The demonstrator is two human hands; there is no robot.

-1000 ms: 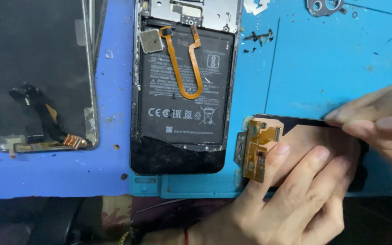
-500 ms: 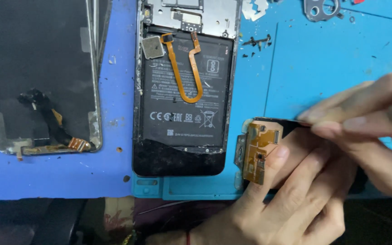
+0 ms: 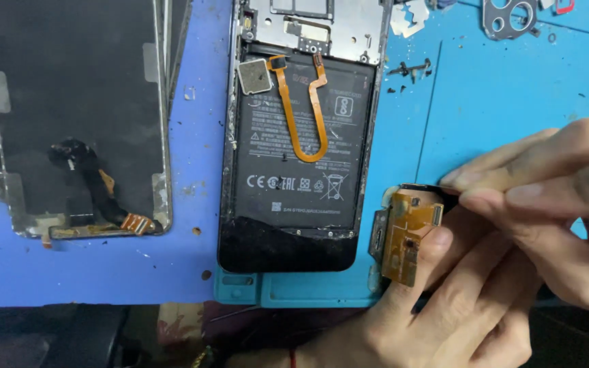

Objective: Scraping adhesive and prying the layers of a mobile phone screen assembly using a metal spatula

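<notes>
Small board with orange flex [image 3: 409, 235] gripped by left hand [image 3: 458, 300]; its top edge pinched by right hand [image 3: 547, 197] fingertips; opened phone [image 3: 298, 143] beside, on blue mat [image 3: 499, 88].

Bare blue mat [image 3: 499, 88] lies open above both hands, up to the metal camera bezel [image 3: 509, 17] at the top edge. Leftward, the opened phone [image 3: 301, 136] stands just beside the small flex board [image 3: 409, 235]; a detached screen [image 3: 73, 116] fills the far left.

Right hand [image 3: 547, 197]: fingertips moved leftward, now pinching top edge of orange flex board [image 3: 409, 235]; formerly further right.
</notes>
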